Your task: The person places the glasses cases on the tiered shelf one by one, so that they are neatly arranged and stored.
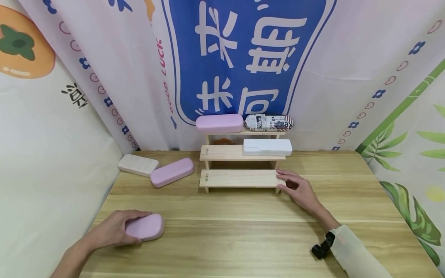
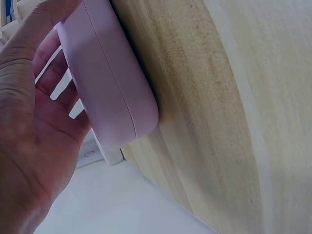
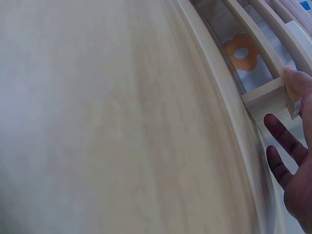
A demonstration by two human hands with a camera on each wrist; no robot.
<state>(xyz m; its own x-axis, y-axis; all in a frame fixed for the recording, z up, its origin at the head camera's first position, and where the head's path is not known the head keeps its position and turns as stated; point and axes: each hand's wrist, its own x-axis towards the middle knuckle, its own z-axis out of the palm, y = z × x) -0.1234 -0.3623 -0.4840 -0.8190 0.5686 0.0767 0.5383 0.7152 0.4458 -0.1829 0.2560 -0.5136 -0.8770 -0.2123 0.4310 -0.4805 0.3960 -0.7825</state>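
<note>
At the table's left front, my left hand (image 1: 116,228) grips a pink glasses case (image 1: 147,227), thumb on the near side and fingers over the far side. In the left wrist view this case (image 2: 109,83) shows a seam along its side. My right hand (image 1: 300,191) holds the right end of the lowest board of a three-tier wooden shelf (image 1: 240,178). The thumb lies against the board's front edge in the right wrist view, where two other fingers (image 3: 285,141) are spread below. A pink case (image 1: 219,123) and a newsprint-patterned case (image 1: 269,122) sit on the top tier, a white case (image 1: 267,147) on the middle one.
Left of the shelf, a beige case (image 1: 138,165) and another pink case (image 1: 172,172) lie on the wooden table (image 1: 240,239), their ends close together. A printed curtain (image 1: 146,77) hangs behind the table. My right wrist wears a black strap device (image 1: 323,246).
</note>
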